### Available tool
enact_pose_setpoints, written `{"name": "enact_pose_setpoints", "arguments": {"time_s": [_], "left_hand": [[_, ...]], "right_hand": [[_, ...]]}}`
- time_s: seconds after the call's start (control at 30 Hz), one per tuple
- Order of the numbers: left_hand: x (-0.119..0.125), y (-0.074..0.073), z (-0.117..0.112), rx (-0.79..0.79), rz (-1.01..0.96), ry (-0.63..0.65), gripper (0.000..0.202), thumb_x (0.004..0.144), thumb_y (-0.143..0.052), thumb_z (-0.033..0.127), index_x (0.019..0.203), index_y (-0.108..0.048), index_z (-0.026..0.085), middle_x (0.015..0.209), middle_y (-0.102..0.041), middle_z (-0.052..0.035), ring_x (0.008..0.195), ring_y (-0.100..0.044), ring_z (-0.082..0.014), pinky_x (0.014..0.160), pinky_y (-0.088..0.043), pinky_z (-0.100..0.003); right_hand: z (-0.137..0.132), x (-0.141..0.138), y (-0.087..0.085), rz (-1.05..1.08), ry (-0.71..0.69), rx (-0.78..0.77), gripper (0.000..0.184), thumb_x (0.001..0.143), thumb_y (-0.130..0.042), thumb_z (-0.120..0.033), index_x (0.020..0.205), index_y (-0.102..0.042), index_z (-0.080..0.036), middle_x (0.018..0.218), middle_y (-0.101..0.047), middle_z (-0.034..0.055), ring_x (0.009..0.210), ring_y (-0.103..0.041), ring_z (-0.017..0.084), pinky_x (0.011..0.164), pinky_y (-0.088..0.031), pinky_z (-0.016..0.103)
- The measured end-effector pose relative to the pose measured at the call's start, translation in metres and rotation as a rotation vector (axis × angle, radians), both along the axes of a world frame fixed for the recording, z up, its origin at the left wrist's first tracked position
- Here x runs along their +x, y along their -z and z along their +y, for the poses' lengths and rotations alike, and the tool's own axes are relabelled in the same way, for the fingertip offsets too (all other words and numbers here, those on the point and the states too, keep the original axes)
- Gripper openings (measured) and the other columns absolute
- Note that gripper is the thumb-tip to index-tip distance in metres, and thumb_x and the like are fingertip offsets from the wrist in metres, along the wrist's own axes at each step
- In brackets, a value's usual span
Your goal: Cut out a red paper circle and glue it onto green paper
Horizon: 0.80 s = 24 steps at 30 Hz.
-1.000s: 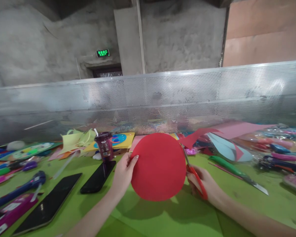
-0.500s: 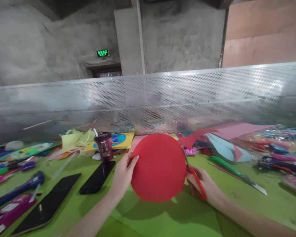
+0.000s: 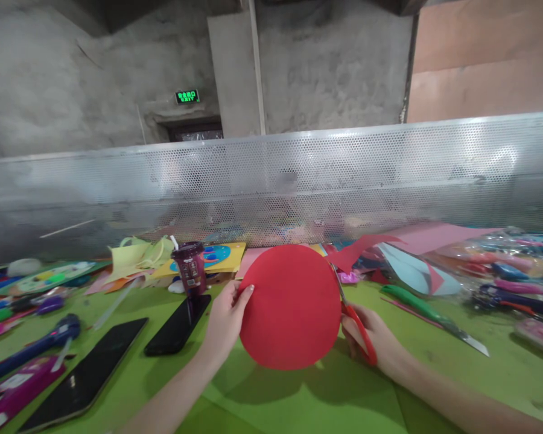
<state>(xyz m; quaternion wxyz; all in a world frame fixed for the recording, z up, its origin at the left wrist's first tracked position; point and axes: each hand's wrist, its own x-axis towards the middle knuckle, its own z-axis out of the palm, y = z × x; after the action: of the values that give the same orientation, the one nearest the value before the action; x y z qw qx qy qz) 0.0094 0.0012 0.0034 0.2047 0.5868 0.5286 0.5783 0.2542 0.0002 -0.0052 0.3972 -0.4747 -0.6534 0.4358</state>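
A round piece of red paper (image 3: 291,307) is held up above the green tabletop (image 3: 271,402), facing me. My left hand (image 3: 227,313) pinches its left edge, thumb on the near side. In my right hand (image 3: 375,334) is a pair of scissors with red-orange handles (image 3: 361,335), fingers closed round the loops. The scissor blades (image 3: 338,283) point up and away along the paper's right edge; whether they touch it I cannot tell. The disc's outline looks smooth all the way round. Its shadow falls on the table below.
Two black phones (image 3: 177,325) lie at the left, a purple cup with a straw (image 3: 190,268) behind one. A green-handled craft knife (image 3: 434,316) lies at the right, blade exposed. Paper scraps (image 3: 416,268) line the back before a perforated metal screen (image 3: 271,181).
Almost nothing differs. Both hands, the red paper and the scissors keep their places, with only a very slight shift of the whole view.
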Motion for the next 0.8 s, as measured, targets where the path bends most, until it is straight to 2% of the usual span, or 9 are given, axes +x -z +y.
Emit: {"name": "enact_pose_setpoints", "arguments": {"time_s": [0.5,0.7,0.8], "left_hand": [[-0.001,0.001,0.001,0.005,0.003,-0.019,0.028,0.075,-0.044,0.045,0.074,-0.052,0.018,0.075,-0.062,-0.0046,0.073,-0.057,-0.0214,0.065,-0.043,-0.03],[-0.006,-0.006,0.003,-0.021,-0.021,0.064,0.029,0.074,-0.045,0.043,0.08,-0.057,0.017,0.08,-0.064,-0.0054,0.071,-0.059,-0.0203,0.064,-0.044,-0.029],[-0.007,-0.012,0.001,-0.056,-0.073,0.106,0.031,0.073,-0.048,0.042,0.082,-0.058,0.015,0.083,-0.065,-0.0069,0.071,-0.06,-0.0206,0.063,-0.045,-0.03]], "right_hand": [[0.001,-0.001,0.001,-0.049,0.032,0.015,0.02,0.075,-0.04,-0.037,0.064,-0.041,-0.02,0.04,-0.038,-0.0085,0.033,-0.039,0.008,0.034,-0.033,0.019],[0.02,0.02,-0.003,0.005,0.033,0.106,0.016,0.073,-0.047,-0.033,0.066,-0.042,-0.019,0.043,-0.041,-0.0083,0.036,-0.044,0.009,0.038,-0.038,0.021],[0.026,0.032,-0.01,-0.019,-0.03,0.106,0.017,0.073,-0.048,-0.03,0.062,-0.039,-0.019,0.043,-0.04,-0.0083,0.035,-0.043,0.008,0.038,-0.04,0.021]]}}
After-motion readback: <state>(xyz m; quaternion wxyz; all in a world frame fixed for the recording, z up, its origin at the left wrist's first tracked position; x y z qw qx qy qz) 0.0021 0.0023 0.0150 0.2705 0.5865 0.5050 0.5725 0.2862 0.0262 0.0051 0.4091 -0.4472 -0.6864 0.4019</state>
